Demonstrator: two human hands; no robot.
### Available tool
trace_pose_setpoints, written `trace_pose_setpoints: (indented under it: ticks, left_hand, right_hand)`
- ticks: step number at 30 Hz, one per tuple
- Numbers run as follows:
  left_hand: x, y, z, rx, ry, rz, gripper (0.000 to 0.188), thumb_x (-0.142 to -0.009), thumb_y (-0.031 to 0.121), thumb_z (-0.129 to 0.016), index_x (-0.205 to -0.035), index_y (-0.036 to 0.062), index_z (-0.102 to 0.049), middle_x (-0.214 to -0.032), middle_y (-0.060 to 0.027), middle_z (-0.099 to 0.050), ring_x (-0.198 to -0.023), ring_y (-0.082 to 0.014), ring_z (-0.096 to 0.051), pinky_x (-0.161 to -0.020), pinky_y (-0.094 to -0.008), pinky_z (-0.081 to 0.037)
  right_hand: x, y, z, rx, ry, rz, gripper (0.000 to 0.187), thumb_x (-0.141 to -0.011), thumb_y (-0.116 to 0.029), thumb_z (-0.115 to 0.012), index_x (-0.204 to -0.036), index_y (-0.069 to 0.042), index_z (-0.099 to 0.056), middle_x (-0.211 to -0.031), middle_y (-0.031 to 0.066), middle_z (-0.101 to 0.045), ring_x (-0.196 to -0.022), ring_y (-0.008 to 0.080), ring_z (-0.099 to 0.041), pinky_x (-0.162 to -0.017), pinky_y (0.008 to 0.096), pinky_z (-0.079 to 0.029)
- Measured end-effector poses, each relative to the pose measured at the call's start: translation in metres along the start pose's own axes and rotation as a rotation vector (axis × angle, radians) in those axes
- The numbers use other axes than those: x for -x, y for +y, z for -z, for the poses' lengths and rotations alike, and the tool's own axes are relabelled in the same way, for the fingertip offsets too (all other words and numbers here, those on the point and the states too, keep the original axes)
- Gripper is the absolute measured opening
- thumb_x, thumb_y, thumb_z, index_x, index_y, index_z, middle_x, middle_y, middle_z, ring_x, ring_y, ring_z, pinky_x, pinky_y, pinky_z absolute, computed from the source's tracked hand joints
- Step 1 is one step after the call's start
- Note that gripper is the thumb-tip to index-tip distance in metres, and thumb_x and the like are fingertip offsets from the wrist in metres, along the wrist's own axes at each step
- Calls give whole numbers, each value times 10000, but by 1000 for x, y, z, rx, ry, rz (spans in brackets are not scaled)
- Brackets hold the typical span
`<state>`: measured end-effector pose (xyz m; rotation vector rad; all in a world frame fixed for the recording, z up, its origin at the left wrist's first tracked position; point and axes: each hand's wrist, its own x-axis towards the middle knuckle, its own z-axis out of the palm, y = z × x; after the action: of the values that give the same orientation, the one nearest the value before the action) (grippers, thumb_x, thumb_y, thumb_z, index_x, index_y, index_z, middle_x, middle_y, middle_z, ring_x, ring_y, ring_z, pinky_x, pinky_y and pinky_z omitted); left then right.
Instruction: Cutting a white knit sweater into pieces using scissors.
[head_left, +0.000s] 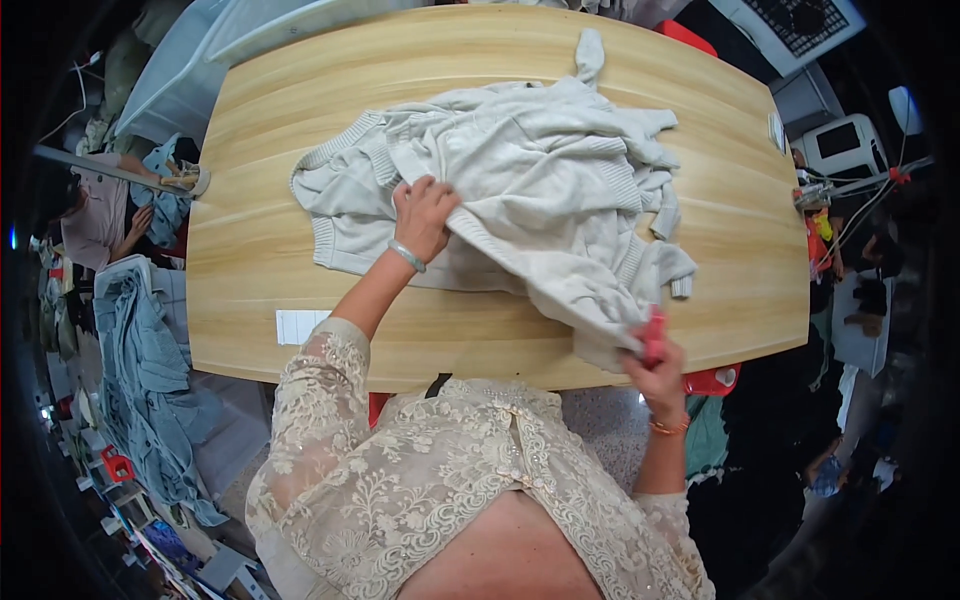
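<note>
A pile of off-white knit sweaters [540, 165] with ribbed edges and sleeves lies across the middle of the table. My left hand [425, 215] is closed on the edge of the sweater on top, fingers curled over the fabric. Near the table's front edge, my right hand [655, 375] grips a small red tool [654, 338], blurred by motion. The sweater's near corner reaches that hand, its edge stretched slantwise between both hands. Whether the right fingers also pinch the knit is hidden.
The wooden table [250, 230] bears a white paper slip [300, 327] at front left. Plastic bins [175, 85] stand at the far left; blue-grey garments [150, 370] hang over a bin at left. Another person [100, 210] handles cloth there. A metal clamp [810, 197] sits at the right edge.
</note>
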<state>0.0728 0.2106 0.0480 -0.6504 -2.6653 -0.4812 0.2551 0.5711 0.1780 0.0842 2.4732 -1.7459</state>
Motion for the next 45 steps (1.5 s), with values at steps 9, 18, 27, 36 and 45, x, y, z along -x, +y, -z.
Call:
trace_pose_setpoints:
  ticks: [9,18,27,36,45]
  left_hand:
    - [-89,61,-2,353,-502,125,310,-783,231,-601,-1043,69,-654,-853,-214,-671,-845,-431,-634,-738,-488,-501]
    - [-64,272,124,2327,-1178,-13,326,-1011,311,-507,-1134,26,-608,-990,32,-610,-906,-45,-519,-778,-243,-440]
    - [-43,155,134,2416,-117,472,553,-1021,435,-365,-1389,24,-401,-1310,-174,-551,-1186,-320,-567,-1013,-527,-450]
    - [51,28,32,1587,170,1053,720,-901,46,-574,-1507,95,-190,-1342,-179,-472,-1103,-286,-583,-950,-366,-493]
    - [22,-45,12,-81,-13,191,665,-717,25,-679,-1344,175,-516,-1245,-121,-527,-1193,-309,-465,-996,-456,-339]
  right_hand:
    - [29,18,188,196,846,9,192,-927,-167,-642,-1030,-6,-628,-666,-43,-534,-437,23,-394,-393,201,-267]
    - [-95,-28,298,237,1031,158,248,-939,-193,-623,-1022,37,-584,-858,141,-692,-685,187,-699,-573,272,-565]
    - [-274,-161,88,424,405,778,225,-944,-152,-575,-1125,-34,-636,-881,104,-712,-747,163,-688,-713,308,-553]
    - [-168,-1,-69,460,-169,168,350,-788,-281,-703,-906,23,-576,-837,241,-635,-789,432,-614,-714,468,-490]
    - [21,132,-102,690,62,-236,357,-805,-302,-714,-1006,-43,-570,-1032,222,-588,-815,448,-620,-684,545,-491]
